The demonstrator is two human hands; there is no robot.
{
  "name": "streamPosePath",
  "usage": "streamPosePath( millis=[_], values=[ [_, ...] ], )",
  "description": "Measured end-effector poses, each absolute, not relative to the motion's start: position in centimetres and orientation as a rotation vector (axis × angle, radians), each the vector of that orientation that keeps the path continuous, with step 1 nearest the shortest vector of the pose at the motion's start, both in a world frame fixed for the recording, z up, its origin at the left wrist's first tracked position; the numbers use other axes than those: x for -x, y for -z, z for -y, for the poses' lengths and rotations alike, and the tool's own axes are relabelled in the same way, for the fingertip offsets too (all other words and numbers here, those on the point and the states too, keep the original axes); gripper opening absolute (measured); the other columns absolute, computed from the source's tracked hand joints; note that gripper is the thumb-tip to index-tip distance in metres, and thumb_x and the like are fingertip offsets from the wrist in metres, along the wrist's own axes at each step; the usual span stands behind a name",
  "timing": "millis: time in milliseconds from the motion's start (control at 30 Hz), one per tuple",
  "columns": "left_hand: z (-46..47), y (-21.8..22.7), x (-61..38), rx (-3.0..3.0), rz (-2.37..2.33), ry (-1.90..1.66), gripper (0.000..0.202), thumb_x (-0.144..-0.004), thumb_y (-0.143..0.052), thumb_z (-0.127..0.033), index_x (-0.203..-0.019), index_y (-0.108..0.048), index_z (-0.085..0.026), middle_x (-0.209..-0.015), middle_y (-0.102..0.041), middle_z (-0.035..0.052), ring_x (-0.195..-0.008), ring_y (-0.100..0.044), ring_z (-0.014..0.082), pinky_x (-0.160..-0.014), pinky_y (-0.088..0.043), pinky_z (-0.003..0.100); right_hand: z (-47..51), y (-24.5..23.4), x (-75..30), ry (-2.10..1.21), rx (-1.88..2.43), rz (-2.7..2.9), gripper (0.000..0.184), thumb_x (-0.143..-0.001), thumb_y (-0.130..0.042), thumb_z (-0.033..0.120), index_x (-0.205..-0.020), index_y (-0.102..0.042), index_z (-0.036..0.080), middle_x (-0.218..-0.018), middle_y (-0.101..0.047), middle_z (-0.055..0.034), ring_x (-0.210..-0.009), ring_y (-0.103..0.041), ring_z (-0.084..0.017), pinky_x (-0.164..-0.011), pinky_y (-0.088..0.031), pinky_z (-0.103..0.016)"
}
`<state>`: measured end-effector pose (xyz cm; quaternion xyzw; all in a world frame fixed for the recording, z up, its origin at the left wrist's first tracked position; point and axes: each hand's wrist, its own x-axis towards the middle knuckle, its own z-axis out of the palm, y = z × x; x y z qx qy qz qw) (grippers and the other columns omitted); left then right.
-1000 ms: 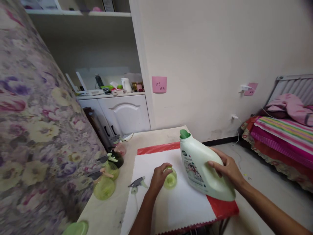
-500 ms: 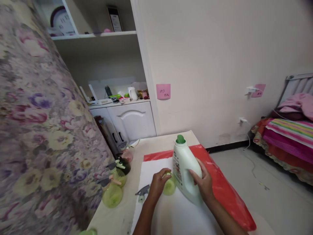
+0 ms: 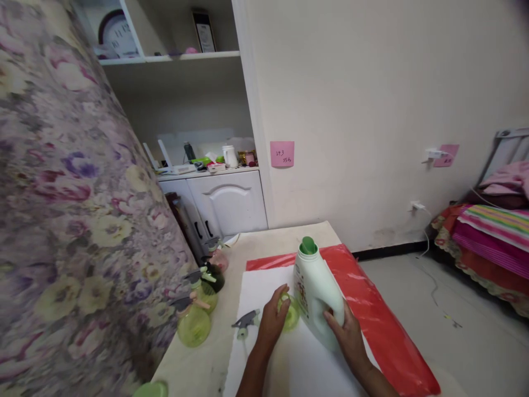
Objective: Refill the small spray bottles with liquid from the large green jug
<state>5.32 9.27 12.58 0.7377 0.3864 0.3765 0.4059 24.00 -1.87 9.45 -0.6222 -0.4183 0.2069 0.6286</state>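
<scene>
My right hand (image 3: pixel 349 339) grips a pale green detergent jug (image 3: pixel 316 289) with a green cap, held upright over the white cloth (image 3: pixel 264 281). Just left of the jug, my left hand (image 3: pixel 273 322) is closed around a small round yellow-green bottle (image 3: pixel 290 314) with no sprayer on top. A loose grey spray head (image 3: pixel 244 322) lies on the cloth to the left of that hand.
Several round spray bottles (image 3: pixel 193 325) stand in a row along the table's left side, beside a flowered curtain (image 3: pixel 70 220). A red plastic sheet (image 3: pixel 372 314) lies under the cloth. A white cabinet (image 3: pixel 225 201) stands behind, a bed (image 3: pixel 491 226) at right.
The jug came in from the right and was set upright beside the small bottle. My left hand stayed on the small bottle. The view shifted slightly.
</scene>
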Motion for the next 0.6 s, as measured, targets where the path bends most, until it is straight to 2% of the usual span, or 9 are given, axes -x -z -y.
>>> streamPosePath(
  millis=[100,267,467,600],
  values=[
    [-9.1,-11.7,-5.4,-1.825,-1.037,-0.976,0.05,-0.083,-0.057,-0.039,-0.13,-0.053,-0.02,-0.134,-0.06,0.0106,-0.126,-0.053,0.025,-0.108,-0.037,0.041,2.2,-9.2,-24.2,-0.503,1.447,0.965,0.052,-0.076,-0.066,0.047,-0.119,-0.057,0.019,-0.113,-0.07,-0.0099,-0.104,-0.065,-0.031,-0.089,-0.053,-0.04],
    [-8.8,-10.7,-5.4,-1.825,-1.102,-1.006,0.048,-0.083,-0.056,-0.038,-0.127,-0.056,-0.016,-0.137,-0.057,0.0136,-0.129,-0.049,0.0262,-0.111,-0.033,0.044,2.7,-9.7,-24.2,-0.543,1.402,0.978,0.052,-0.076,-0.066,0.044,-0.121,-0.056,0.02,-0.117,-0.069,-0.0095,-0.107,-0.063,-0.03,-0.092,-0.052,-0.04],
    [-8.9,-10.4,-5.3,-1.829,-1.1,-1.015,0.046,-0.081,-0.059,-0.039,-0.122,-0.059,-0.019,-0.134,-0.059,0.0116,-0.127,-0.051,0.0261,-0.11,-0.034,0.043,3.1,-9.9,-23.8,-0.567,1.386,0.958,0.057,-0.078,-0.063,0.047,-0.127,-0.052,0.021,-0.127,-0.063,-0.0088,-0.118,-0.057,-0.03,-0.098,-0.048,-0.039],
    [-9.1,-10.2,-5.3,-1.831,-1.099,-1.024,0.047,-0.082,-0.058,-0.041,-0.124,-0.058,-0.02,-0.135,-0.058,0.0107,-0.128,-0.05,0.0257,-0.111,-0.033,0.043,3.0,-9.9,-23.9,-0.581,1.362,1.009,0.051,-0.08,-0.062,0.045,-0.123,-0.051,0.021,-0.122,-0.064,-0.0089,-0.108,-0.061,-0.028,-0.093,-0.05,-0.038]
  ],
)
